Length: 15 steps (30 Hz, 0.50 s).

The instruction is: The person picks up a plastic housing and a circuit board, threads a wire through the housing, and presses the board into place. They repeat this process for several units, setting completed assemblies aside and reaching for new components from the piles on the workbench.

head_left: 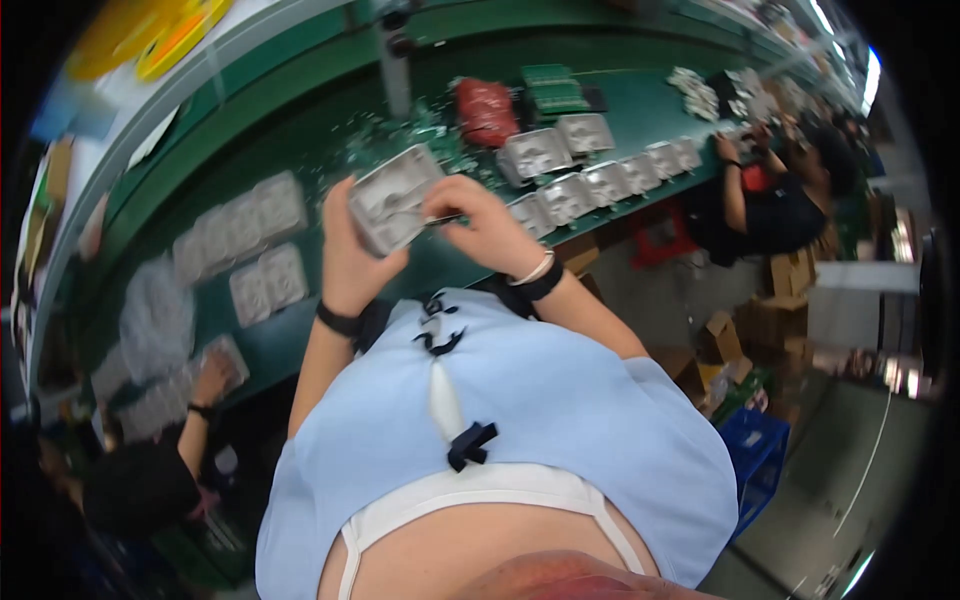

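A light grey plastic housing (390, 180), shaped like an open box with moulded parts inside, is held tilted above the green bench. My left hand (350, 250) grips its left side, the thumb along the lower edge. My right hand (485, 225) is at the housing's right side with its fingers curled together over the inside. Whatever those fingers pinch is hidden or too small to name. Both wrists wear black bands, and the right one has a pale band too.
Rows of similar housings stand left (240, 225) and right (570, 200) on the green bench (635, 105). Behind lie a red bag (487, 112), stacked green boards (553, 90) and scattered clear scraps (385, 140). Co-workers sit at both sides. A blue crate (757, 450) stands low right.
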Each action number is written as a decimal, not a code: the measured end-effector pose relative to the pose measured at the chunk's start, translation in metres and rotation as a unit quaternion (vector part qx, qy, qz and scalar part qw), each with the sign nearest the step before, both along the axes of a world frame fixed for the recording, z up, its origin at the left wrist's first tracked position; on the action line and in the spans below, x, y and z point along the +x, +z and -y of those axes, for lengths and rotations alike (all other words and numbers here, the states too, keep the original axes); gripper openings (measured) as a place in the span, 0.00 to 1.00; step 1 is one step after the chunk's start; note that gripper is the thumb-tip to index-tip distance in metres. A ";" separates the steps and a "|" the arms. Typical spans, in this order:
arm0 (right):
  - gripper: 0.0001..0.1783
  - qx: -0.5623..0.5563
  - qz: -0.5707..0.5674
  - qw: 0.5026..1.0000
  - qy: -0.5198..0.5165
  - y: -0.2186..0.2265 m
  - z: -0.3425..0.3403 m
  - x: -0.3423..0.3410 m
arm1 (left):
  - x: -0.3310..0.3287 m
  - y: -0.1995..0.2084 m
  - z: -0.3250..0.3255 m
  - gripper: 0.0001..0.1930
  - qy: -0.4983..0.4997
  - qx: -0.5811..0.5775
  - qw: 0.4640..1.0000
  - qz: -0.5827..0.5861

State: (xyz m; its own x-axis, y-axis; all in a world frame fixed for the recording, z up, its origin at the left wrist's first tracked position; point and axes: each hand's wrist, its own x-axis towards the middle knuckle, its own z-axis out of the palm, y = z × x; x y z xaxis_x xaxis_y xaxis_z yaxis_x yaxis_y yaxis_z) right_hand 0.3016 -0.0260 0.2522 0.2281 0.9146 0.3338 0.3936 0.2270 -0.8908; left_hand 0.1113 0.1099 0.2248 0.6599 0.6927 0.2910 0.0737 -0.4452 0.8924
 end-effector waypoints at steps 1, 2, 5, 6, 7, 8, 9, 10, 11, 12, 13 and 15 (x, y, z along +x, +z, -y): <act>0.19 -0.029 -0.018 0.999 0.011 0.001 0.003 0.002 | 0.001 0.000 0.001 0.51 0.018 0.000 1.000 -0.011; 0.18 -0.058 -0.034 0.998 0.021 0.000 0.003 0.001 | 0.001 0.001 0.003 0.51 0.014 -0.017 1.000 -0.011; 0.17 -0.026 0.013 0.999 0.018 -0.006 0.001 -0.005 | -0.003 0.005 0.007 0.52 0.016 -0.059 0.998 -0.003; 0.16 -0.009 0.047 0.999 0.001 -0.006 0.002 -0.005 | -0.001 0.007 0.008 0.53 0.006 -0.084 0.996 0.018; 0.16 -0.011 0.046 0.999 0.003 -0.005 0.003 -0.007 | 0.000 0.007 0.008 0.53 -0.005 -0.109 0.993 0.040; 0.15 0.000 0.069 0.998 0.000 -0.004 0.004 -0.008 | -0.001 0.006 0.008 0.53 -0.003 -0.110 0.993 0.039; 0.13 0.010 0.092 0.996 -0.003 -0.004 0.005 -0.010 | -0.001 0.005 0.008 0.54 -0.002 -0.107 0.994 0.034; 0.12 0.021 0.115 0.993 -0.006 -0.003 0.005 -0.011 | -0.002 0.005 0.008 0.54 -0.001 -0.103 0.994 0.028; 0.12 0.020 0.114 0.993 -0.006 -0.002 0.005 -0.011 | -0.002 0.004 0.008 0.54 -0.001 -0.100 0.995 0.023; 0.11 0.031 0.135 0.990 -0.006 -0.001 0.006 -0.010 | -0.002 0.004 0.007 0.54 0.000 -0.100 0.995 0.022; 0.10 0.042 0.155 0.987 -0.006 -0.001 0.006 -0.010 | -0.001 0.003 0.007 0.54 -0.002 -0.121 0.992 0.033; 0.10 0.052 0.173 0.984 -0.004 -0.004 0.006 -0.009 | -0.001 0.001 0.006 0.54 -0.006 -0.164 0.985 0.055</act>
State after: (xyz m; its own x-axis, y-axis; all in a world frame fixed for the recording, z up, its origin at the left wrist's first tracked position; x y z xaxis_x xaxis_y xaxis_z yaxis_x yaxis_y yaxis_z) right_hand 0.2921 -0.0320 0.2484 0.0920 0.8704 0.4838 0.6706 0.3050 -0.6762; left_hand 0.1104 0.1036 0.2257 0.6458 0.7536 0.1226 -0.0340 -0.1320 0.9907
